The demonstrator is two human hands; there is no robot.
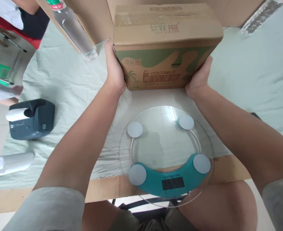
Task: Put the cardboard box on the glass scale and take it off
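I see both hands clamped on the cardboard box [165, 48], top centre of frame: left hand [114, 70] flat on its left side, right hand [200, 78] on its right, fingers pressed to the cardboard. Glass scale [166, 154] sits just below on the table [66, 80]. Label printer [32, 118] at left, paper roll [11, 163] below it.

I see my left hand [114, 72] and right hand [199, 80] bare, no rings or watch. Both forearms are uncovered; short grey sleeves [47, 210] end above the elbows. My knees are bare below.
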